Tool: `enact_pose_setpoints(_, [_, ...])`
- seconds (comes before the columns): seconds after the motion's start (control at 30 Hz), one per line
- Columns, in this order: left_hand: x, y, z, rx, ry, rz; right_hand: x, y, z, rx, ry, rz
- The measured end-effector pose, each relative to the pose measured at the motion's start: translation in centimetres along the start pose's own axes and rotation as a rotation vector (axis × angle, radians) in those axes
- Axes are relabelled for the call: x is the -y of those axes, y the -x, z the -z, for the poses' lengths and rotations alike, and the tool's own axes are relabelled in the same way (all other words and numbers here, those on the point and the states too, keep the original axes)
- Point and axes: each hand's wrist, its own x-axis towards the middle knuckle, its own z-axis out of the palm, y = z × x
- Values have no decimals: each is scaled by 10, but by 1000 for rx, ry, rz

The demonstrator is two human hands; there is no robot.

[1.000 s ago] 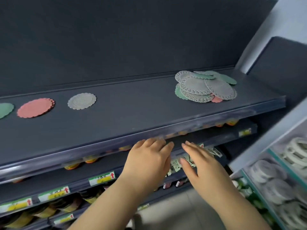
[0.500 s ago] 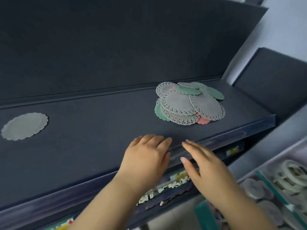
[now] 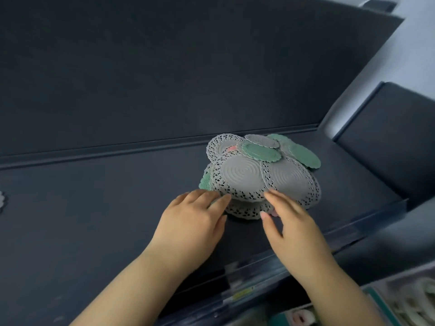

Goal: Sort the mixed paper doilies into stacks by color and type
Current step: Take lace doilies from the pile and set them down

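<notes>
Two hands, the left hand (image 3: 190, 222) and the right hand (image 3: 297, 231), have come forward since half a second ago. Then they hovered over the front lip (image 3: 362, 225) of the dark shelf (image 3: 94, 208), well short of the doilies; now their fingertips reach the near edge of the mixed pile (image 3: 244, 175). The view has also closed in, so the lone gray doily (image 3: 2, 203) on the left shows only as a sliver at the frame's edge.

The pile lies toward the right end of the shelf, just beyond both hands. It holds large gray lace-edged rounds on top, green doilies (image 3: 261, 151) toward the back and a pink doily (image 3: 231, 148) peeking out between them.

The left hand lies palm down with its fingers straight and close together, their tips touching the pile's near-left lace rim. The right hand is also palm down, with its fingers extended over the near-right rim and its thumb held out toward the left hand. Neither hand pinches anything.
</notes>
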Motion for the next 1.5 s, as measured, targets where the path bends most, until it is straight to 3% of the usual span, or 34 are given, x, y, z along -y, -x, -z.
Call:
enact_pose_setpoints(0.1, [-9,-14,-8,-5,-22,30,-27,-21,0,9,40,-33])
enact_pose_setpoints(0.2, [-23,-29,-16,-5,-31,61,-54,-38,0,131,85,-14])
enact_pose_setpoints(0.37, [-48,-56,-32,67,-130,103,-86,-56,11,268,-27,56])
enact_pose_setpoints(0.47, [-54,-66,-36,86,-170,131,-102,-59,18,210,-109,178])
enact_pose_setpoints(0.63, [-63,-68,-39,-26,-165,132,-109,-64,27,142,-96,304])
enact_pose_setpoints(0.73, [-70,-67,-36,-37,-245,214,-110,-62,28,110,-97,341])
enact_pose_setpoints(0.9, [-80,-67,-16,-133,-283,416,-123,-60,36,10,-377,374])
enact_pose_setpoints(1.07, [-79,-61,-3,-238,-273,501,-116,-69,55,-75,-656,357])
enact_pose_setpoints(1.33, [-65,-44,23,-444,-251,543,-80,-83,61,-81,-773,209])
enact_pose_setpoints(1.5, [-34,-8,49,-509,-253,573,-31,-80,44,-88,-795,214])
